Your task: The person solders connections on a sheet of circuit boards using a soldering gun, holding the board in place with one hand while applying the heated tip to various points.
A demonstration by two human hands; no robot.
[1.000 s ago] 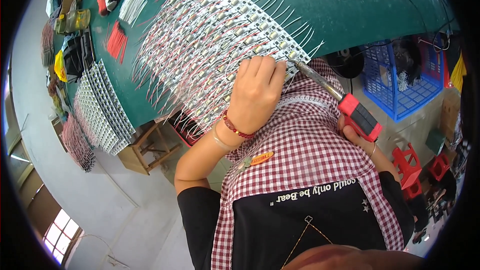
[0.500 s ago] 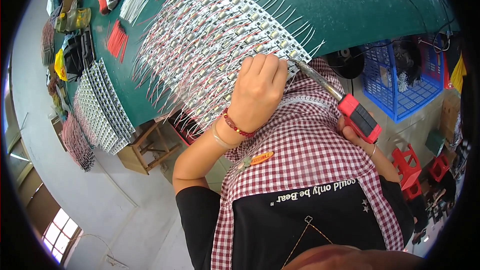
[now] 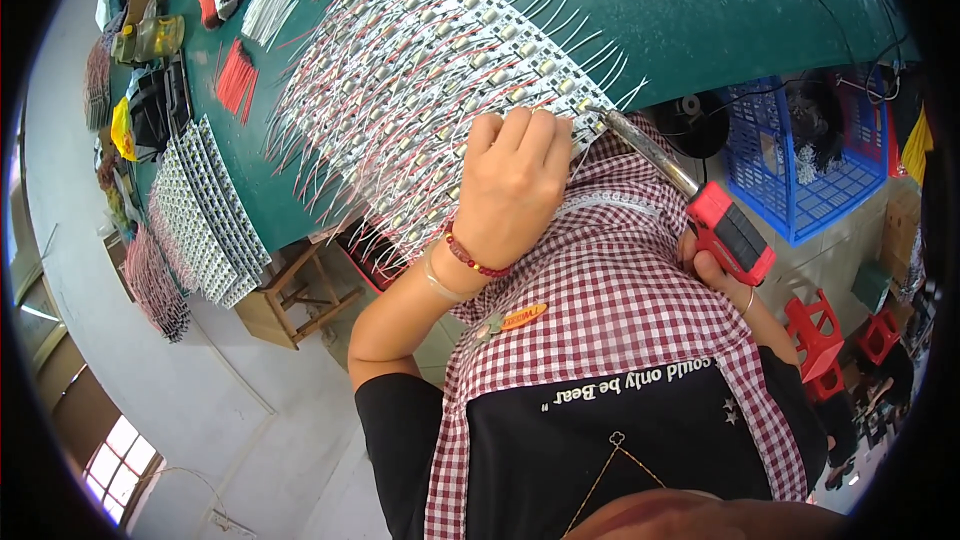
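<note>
Head view: I see left hand (image 3: 515,185) pressing LED strips (image 3: 430,70) flat, right hand (image 3: 725,275) gripping soldering iron (image 3: 690,202); next joint needs steady tip.

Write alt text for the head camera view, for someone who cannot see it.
A person's left hand presses on rows of small white circuit strips with red and white wires on a green table, while the right hand holds a red-handled soldering iron, its tip at the strips' edge. A blue basket sits to the right.

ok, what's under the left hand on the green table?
The left hand rests on rows of white wired strips; the soldering iron tip touches beside it. Strip parts beneath the palm are hidden.
</note>
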